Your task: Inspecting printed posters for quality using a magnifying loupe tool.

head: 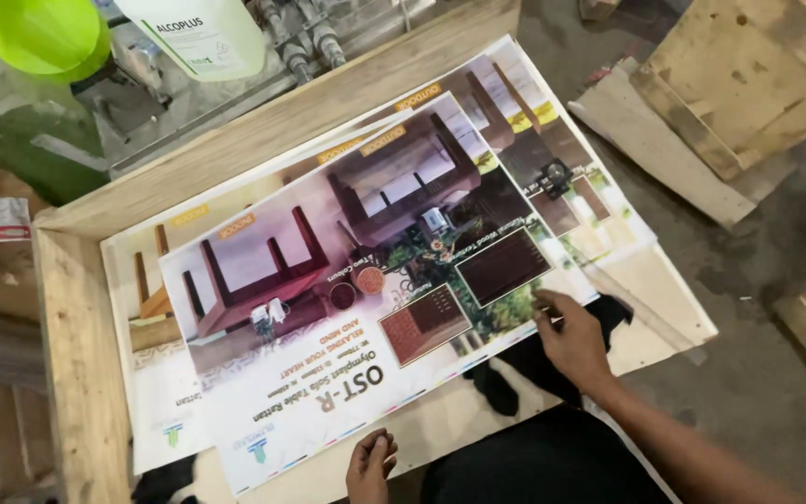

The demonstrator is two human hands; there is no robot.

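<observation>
Lying across a wooden crate (67, 308), a stack of large printed sheets (571, 140) is spreading out unevenly, each one showing furniture pictures. The top sheet (328, 308) is sitting skewed on the others, its near edge hanging toward the person. The right hand (571, 341) is pressing flat on the top sheet's right corner, fingers spread wide and gripping nothing. The left hand (370, 465) is hovering just beside the near edge, fingers loosely curled and empty. A dark cloth (524, 369) is lying under the sheets beside the right hand. Behind the crate, a green bowl (44, 35) and a white jug (202, 33) are standing. Squaring the top sheet well probably means both palms sliding it together, keeping it flat so the thin paper is not creasing.
</observation>
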